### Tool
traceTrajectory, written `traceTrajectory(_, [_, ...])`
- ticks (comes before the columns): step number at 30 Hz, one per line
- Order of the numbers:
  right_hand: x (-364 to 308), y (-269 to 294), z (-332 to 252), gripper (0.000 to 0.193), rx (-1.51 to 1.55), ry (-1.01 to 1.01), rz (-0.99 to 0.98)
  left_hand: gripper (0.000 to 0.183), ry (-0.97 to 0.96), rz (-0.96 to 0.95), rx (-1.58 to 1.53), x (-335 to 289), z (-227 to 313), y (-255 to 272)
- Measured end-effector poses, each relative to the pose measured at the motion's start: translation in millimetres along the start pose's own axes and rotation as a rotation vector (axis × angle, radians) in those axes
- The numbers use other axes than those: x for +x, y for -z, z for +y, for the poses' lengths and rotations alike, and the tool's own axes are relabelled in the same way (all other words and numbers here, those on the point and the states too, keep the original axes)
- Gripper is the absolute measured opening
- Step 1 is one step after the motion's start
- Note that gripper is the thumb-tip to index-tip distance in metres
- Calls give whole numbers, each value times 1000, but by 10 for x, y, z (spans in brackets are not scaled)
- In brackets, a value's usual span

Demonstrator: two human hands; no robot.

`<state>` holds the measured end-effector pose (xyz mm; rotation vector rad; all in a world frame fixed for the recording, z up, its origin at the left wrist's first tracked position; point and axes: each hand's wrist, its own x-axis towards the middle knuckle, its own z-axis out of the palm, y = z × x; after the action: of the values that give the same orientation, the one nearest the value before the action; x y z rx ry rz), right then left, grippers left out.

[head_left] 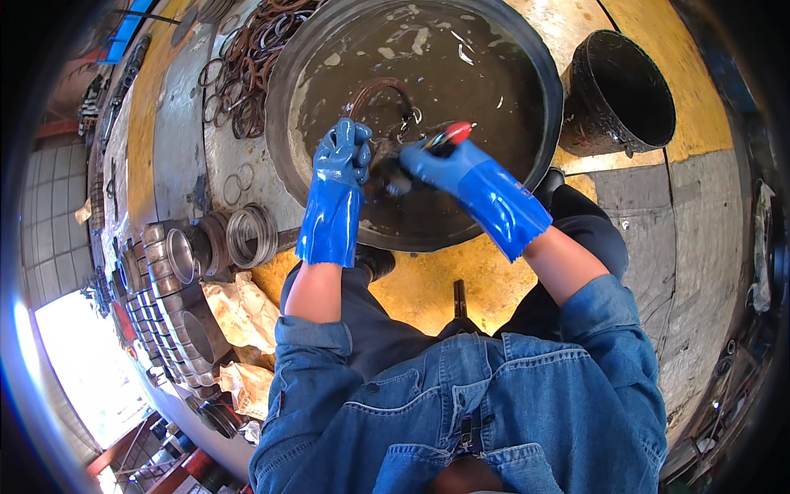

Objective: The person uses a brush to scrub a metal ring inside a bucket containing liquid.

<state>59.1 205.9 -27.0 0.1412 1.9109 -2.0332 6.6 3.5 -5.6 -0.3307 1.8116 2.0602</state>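
Both my hands wear blue rubber gloves and are over a wide round tub (278, 123) of murky brown liquid. My left hand (341, 152) is closed around one side of a rusty metal ring (383, 83), which arches up over the liquid. Just right of it, my right hand (444, 165) grips a tool with a red and black handle (457, 132). The handle's red end sticks out above the glove. The tool's working end is dark and blurred beside the ring, so its kind cannot be made out.
Many rusty rings (255, 62) lie heaped left of the tub. A black bucket (576, 115) stands to its right. Stacked metal rings (251, 236) and cylindrical metal sleeves (202, 333) line the left side, near crumpled brown paper (244, 309). My knees flank the tub's near edge.
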Motion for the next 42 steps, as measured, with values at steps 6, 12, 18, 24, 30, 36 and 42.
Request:
traceTrajectory(6, [-17, 28, 132, 24, -933, 133, 154, 35, 60, -69, 35, -93, 102, -117])
traceTrajectory(12, [107, 104, 120, 49, -1404, 387, 327, 35, 183, -74, -54, -38, 79, -109])
traceTrajectory(18, [-1, 36, -143, 58, -1491, 696, 253, 35, 259, -59, -21, -3, 47, -36])
traceTrajectory(24, [216, 168, 99, 31, -926, 181, 335, 35, 167, -96, 42, -72, 68, -157])
traceTrajectory(30, [199, 233, 143, 39, -317, -290, 113, 35, 46, -129, 57, -93, 27, -148])
traceTrajectory(36, [57, 78, 248, 26, 609, -303, -42, 34, 37, -94, 65, -49, -16, -130])
traceTrajectory(42, [118, 113, 120, 25, -150, -206, -13, 35, 28, -117, 46, -27, 10, -120])
